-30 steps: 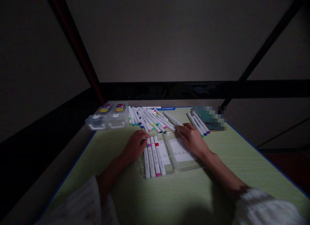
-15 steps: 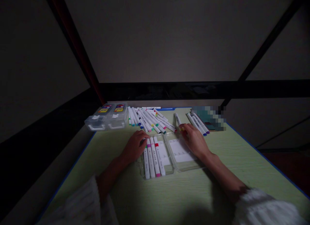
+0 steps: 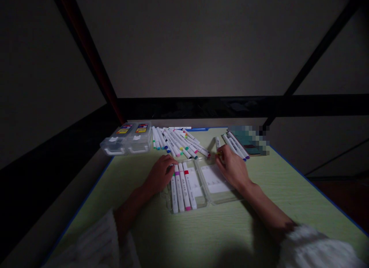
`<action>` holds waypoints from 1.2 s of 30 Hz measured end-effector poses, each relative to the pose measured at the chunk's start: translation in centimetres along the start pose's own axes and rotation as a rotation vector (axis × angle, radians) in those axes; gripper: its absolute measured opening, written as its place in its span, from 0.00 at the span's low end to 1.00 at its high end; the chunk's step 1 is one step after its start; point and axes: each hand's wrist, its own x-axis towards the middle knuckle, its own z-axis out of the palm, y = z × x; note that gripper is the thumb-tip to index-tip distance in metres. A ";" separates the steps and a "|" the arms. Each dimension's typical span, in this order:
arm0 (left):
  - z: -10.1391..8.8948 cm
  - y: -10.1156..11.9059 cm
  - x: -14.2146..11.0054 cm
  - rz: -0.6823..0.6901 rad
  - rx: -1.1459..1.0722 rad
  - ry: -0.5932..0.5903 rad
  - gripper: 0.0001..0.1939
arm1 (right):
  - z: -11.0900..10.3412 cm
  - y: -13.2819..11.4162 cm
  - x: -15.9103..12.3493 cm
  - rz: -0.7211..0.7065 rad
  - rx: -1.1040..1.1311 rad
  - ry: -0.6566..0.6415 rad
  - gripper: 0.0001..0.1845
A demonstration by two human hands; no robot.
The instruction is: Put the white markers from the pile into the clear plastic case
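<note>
An open clear plastic case [image 3: 201, 183] lies on the green table, with three white markers [image 3: 181, 186] in its left half. My left hand [image 3: 160, 173] rests at that half's top left corner, fingers curled against the case and marker tips. My right hand [image 3: 232, 167] sits past the case's right half and pinches a white marker [image 3: 218, 143] that points away from me. A heap of white markers with coloured caps [image 3: 175, 142] lies behind the case.
Two closed clear cases [image 3: 127, 138] stand at the table's back left corner. A few more markers [image 3: 235, 145] and a dark flat thing [image 3: 249, 140] lie at the back right. The table has a blue edge; dark bars run behind it.
My right hand has lifted a marker from the right end of the heap and swung it to the right, toward the small group of markers. My left hand has stayed put.
</note>
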 end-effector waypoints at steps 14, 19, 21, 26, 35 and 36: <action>-0.1 0.0 0.0 -0.002 0.002 -0.007 0.09 | -0.4 0.1 0.0 -0.130 0.055 -0.071 0.04; -0.1 0.1 0.0 0.002 0.002 -0.012 0.09 | -0.5 -0.1 -0.1 -0.167 0.118 -0.065 0.07; -0.1 0.0 0.0 0.000 -0.006 -0.008 0.10 | -0.4 -0.1 -0.1 -0.192 0.130 -0.059 0.08; -0.1 0.1 -0.2 -0.002 -0.020 0.045 0.12 | -0.5 -0.3 -0.3 -0.268 0.134 -0.044 0.10; -0.4 0.4 -0.2 0.029 -0.013 0.133 0.17 | -0.9 -1.0 -0.9 -0.437 0.147 0.037 0.13; -0.4 0.4 -0.2 0.031 -0.014 0.146 0.18 | -0.9 -1.0 -1.0 -0.460 0.145 0.045 0.13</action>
